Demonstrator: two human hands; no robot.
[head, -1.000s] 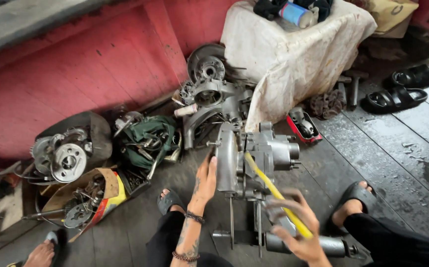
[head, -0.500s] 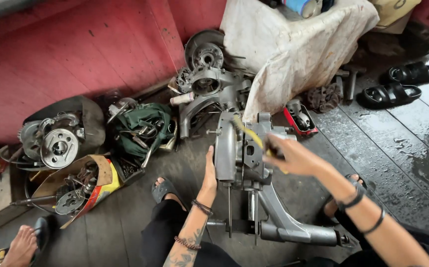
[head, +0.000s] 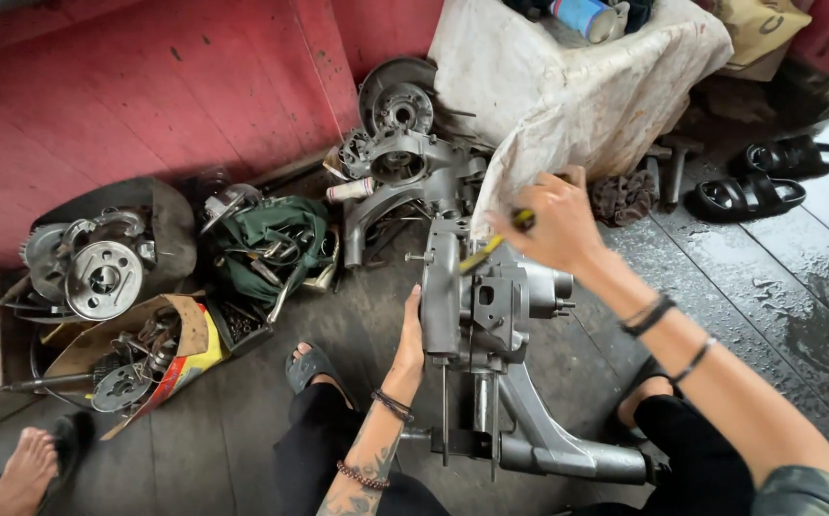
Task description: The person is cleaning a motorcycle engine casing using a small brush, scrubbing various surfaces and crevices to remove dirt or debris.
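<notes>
The engine casing [head: 491, 315] stands between the left hand [head: 409, 346] and right hand [head: 553, 225], cloth-draped box [head: 577, 96] behind.

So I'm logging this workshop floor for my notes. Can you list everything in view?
engine case: one, grey, upright at centre
tool: one, yellow and black handle, over the case
second case: one, grey, by the red wall
cloth: one, off-white, draped at top
green bag: one, holding tools
wheel hub: one, silver, left
cardboard box: one, brown and yellow, with parts
sandals: two, black, right
can: one, blue, on the cloth
left hand: on the case's side
right hand: grips the tool
</notes>
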